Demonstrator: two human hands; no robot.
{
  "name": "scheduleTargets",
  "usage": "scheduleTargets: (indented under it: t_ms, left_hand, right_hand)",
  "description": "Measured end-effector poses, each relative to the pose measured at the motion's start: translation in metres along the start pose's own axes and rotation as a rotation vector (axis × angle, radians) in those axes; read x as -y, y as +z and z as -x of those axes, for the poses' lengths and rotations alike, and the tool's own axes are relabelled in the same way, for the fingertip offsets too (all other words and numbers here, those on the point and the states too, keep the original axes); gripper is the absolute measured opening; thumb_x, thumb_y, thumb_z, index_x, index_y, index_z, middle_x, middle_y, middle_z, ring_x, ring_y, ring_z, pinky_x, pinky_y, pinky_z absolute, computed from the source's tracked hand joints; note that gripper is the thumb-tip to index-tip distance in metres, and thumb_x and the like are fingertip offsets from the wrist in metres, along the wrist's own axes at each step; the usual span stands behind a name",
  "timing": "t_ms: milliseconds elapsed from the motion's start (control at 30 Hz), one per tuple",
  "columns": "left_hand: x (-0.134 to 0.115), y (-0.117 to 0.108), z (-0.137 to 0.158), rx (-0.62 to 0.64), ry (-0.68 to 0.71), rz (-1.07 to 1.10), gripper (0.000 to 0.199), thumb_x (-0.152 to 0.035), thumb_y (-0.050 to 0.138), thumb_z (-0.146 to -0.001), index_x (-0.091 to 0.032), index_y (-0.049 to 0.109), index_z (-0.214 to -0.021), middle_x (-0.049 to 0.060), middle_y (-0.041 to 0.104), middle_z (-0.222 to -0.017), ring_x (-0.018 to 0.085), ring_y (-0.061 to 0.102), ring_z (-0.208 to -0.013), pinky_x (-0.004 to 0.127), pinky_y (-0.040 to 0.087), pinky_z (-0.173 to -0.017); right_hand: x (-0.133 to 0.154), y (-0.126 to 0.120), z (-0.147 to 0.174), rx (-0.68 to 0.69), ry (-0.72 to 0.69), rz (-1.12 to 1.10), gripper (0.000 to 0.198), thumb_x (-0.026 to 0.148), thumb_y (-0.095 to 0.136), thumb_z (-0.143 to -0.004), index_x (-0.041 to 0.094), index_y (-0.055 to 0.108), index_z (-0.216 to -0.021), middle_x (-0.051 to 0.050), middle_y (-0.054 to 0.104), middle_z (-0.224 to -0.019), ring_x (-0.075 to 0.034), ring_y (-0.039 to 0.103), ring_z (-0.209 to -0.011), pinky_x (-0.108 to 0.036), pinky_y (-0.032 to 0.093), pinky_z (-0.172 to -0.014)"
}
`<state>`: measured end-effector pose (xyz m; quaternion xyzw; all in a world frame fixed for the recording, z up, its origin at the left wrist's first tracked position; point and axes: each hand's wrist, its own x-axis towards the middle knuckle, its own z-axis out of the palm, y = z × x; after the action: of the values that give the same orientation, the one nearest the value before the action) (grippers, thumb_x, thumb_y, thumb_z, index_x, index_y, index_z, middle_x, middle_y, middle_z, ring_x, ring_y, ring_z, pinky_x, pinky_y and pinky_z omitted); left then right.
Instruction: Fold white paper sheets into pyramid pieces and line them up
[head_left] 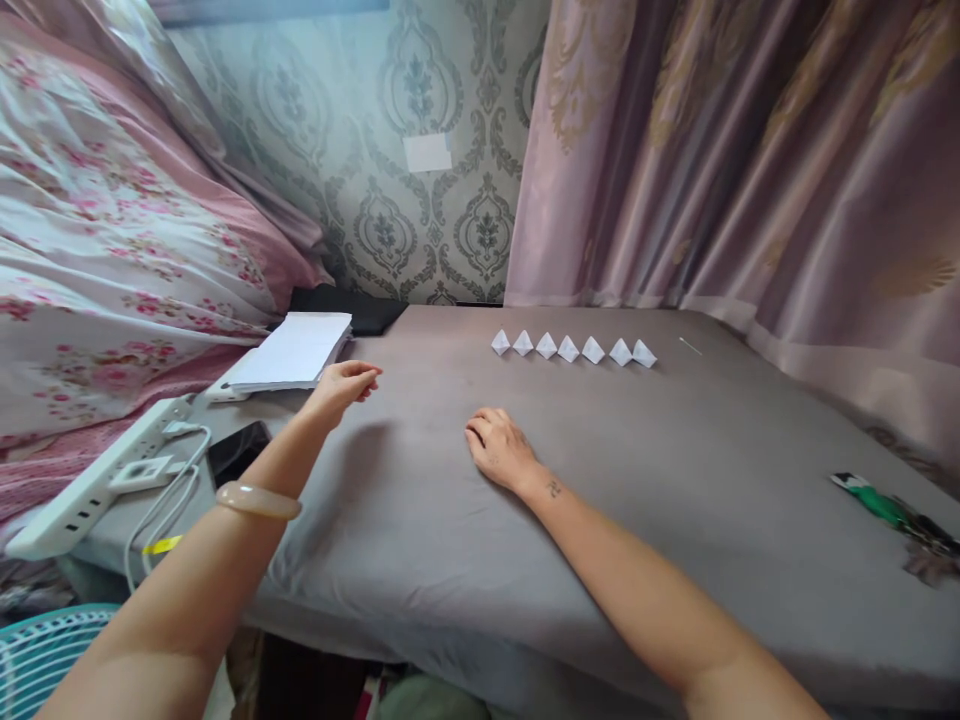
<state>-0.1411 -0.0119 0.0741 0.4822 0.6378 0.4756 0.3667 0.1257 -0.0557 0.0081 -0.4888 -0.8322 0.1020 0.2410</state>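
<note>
My left hand (350, 384) hovers just right of a stack of white paper (289, 347). Its fingers are pinched together, and whatever they may hold is too small or hidden to make out. On the grey cloth near the middle rests my right hand (501, 446), palm down, fingers loosely bent and nothing seen in them. Beyond it stands a row of several small folded white paper shapes (568, 348), the two rightmost close together. Neither hand touches that row.
At the left lie a white power strip (97, 490) with cables and a dark phone (238, 452). A black flat item (367, 312) sits behind the paper. Keys with a green tag (877, 502) and a thin white stick (690, 346) lie right. Curtains (720, 150) hang behind.
</note>
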Motion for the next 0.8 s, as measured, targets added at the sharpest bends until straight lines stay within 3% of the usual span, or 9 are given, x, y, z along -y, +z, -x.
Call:
scheduleTargets:
  t_ms: [133,333,433,600,800]
  left_hand:
    - [0.015,-0.017,0.004,-0.053,0.004,0.004,0.026,-0.031,0.073,-0.06,-0.012,0.065,-0.076,0.001,0.059,-0.058,0.007,0.044,-0.045,0.02,0.031,-0.044]
    - [0.032,-0.004,0.011,0.03,-0.043,-0.085,0.034,-0.043,0.073,-0.063,-0.013,0.066,-0.077,-0.001,0.054,-0.053,0.005,0.032,-0.038,0.02,0.016,-0.038]
    - [0.028,-0.001,0.012,-0.013,-0.013,-0.13,0.035,-0.045,0.073,-0.064,-0.013,0.066,-0.074,-0.003,0.048,-0.047,0.006,0.032,-0.04,0.02,0.017,-0.04]
    - [0.022,-0.02,0.003,-0.159,0.076,-0.097,0.027,-0.036,0.068,-0.07,-0.013,0.066,-0.083,-0.005,0.052,-0.051,0.007,0.041,-0.049,0.018,0.029,-0.049]
    - [0.032,-0.06,-0.022,-0.484,0.191,-0.221,0.035,-0.03,0.061,-0.067,-0.013,0.072,-0.095,-0.004,0.056,-0.056,0.009,0.045,-0.051,0.019,0.033,-0.05]
  right_hand:
    - [0.0,0.0,-0.001,0.001,0.007,-0.003,0.027,0.024,0.044,-0.094,0.018,0.07,-0.1,-0.008,0.065,-0.107,-0.018,0.053,-0.098,-0.03,0.042,-0.089]
    - [-0.001,0.001,-0.001,-0.01,-0.005,0.003,0.027,0.024,0.044,-0.095,0.018,0.07,-0.099,-0.007,0.065,-0.108,-0.018,0.053,-0.097,-0.03,0.04,-0.092]
    - [-0.001,0.001,0.0,-0.016,-0.003,-0.004,0.027,0.025,0.044,-0.095,0.017,0.07,-0.1,-0.007,0.065,-0.108,-0.018,0.053,-0.098,-0.029,0.041,-0.093]
    - [-0.002,0.002,0.0,-0.021,-0.007,-0.007,0.027,0.024,0.044,-0.094,0.017,0.07,-0.099,-0.007,0.065,-0.107,-0.018,0.053,-0.1,-0.029,0.042,-0.091]
    - [-0.002,0.002,0.0,-0.019,-0.011,-0.006,0.027,0.024,0.044,-0.094,0.016,0.07,-0.098,-0.008,0.065,-0.107,-0.019,0.052,-0.099,-0.029,0.042,-0.091]
